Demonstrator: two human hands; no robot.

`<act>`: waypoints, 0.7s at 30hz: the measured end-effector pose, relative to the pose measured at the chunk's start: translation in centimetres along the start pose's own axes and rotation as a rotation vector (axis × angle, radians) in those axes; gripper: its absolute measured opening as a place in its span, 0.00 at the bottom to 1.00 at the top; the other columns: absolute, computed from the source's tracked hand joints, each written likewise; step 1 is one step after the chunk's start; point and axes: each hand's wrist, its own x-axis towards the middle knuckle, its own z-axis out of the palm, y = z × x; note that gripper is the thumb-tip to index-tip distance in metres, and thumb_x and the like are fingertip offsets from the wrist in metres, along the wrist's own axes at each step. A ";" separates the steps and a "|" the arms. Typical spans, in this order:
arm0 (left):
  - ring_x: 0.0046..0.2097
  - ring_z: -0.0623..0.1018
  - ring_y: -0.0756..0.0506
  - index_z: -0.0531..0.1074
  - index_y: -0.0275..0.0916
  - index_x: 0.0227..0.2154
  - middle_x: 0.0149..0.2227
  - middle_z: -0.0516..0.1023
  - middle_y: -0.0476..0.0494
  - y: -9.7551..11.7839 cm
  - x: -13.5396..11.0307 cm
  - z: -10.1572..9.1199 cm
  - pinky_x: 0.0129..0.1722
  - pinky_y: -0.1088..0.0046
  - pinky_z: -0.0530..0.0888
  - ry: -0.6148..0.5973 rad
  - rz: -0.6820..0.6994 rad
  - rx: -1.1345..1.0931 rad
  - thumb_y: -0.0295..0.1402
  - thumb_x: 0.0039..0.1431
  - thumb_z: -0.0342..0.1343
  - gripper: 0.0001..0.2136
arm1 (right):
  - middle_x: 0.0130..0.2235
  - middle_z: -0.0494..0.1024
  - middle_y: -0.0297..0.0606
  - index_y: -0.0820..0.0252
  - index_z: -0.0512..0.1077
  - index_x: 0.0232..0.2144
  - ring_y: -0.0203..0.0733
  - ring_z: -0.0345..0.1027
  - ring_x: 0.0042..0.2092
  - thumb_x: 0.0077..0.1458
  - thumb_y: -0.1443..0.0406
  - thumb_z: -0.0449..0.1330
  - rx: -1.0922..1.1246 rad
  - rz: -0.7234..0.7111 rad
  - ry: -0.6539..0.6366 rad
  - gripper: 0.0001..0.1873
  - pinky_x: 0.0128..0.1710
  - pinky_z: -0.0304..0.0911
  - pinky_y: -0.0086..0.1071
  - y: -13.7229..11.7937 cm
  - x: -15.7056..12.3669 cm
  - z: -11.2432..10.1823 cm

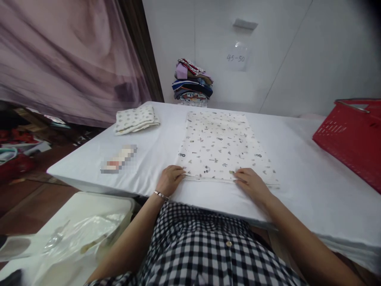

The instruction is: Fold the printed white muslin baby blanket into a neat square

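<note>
Both your left hand and your right hand touch the printed cloth, mid-frame.
Your hands sit apart along its near edge; whether the fingers pinch it, you cannot tell. It lies flat on the white tabletop; beyond, a red basket stands at frame right, a folded dotted cloth left of centre, piled fabrics upper centre.

The white, oblong, grey-printed cloth looks matt. The long, white worktop has smooth cloth over it. Right, the red, boxy basket looks plastic; near left, the clear, crumpled plastic sheet is shiny.
</note>
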 end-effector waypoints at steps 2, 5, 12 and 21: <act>0.43 0.73 0.45 0.76 0.41 0.34 0.40 0.77 0.44 0.0 0.3 -0.1 0.45 0.65 0.69 -0.004 -0.007 0.011 0.36 0.58 0.48 0.11 | 0.43 0.73 0.40 0.53 0.74 0.39 0.46 0.64 0.46 0.57 0.60 0.50 0.036 -0.005 -0.024 0.14 0.46 0.63 0.41 -0.3 0.5 -0.1; 0.39 0.74 0.46 0.75 0.41 0.33 0.36 0.78 0.46 0.2 0.8 -0.2 0.43 0.66 0.69 -0.019 -0.046 0.031 0.36 0.59 0.47 0.12 | 0.39 0.74 0.39 0.54 0.74 0.36 0.43 0.65 0.42 0.58 0.61 0.49 0.103 0.064 -0.012 0.14 0.42 0.64 0.38 -0.5 0.9 0.0; 0.43 0.73 0.44 0.75 0.42 0.35 0.40 0.77 0.46 0.7 0.5 -0.1 0.46 0.62 0.65 -0.025 -0.061 0.088 0.33 0.58 0.48 0.10 | 0.39 0.74 0.38 0.55 0.74 0.35 0.42 0.66 0.42 0.57 0.62 0.52 0.056 0.061 0.059 0.11 0.43 0.64 0.36 0.0 0.2 0.9; 0.48 0.69 0.44 0.74 0.45 0.38 0.44 0.75 0.46 4.1 0.3 1.7 0.55 0.56 0.56 -0.005 0.165 0.103 0.31 0.58 0.50 0.09 | 0.37 0.74 0.39 0.54 0.75 0.38 0.42 0.66 0.40 0.57 0.64 0.51 0.002 -0.049 0.226 0.12 0.39 0.65 0.38 -0.3 -0.2 1.7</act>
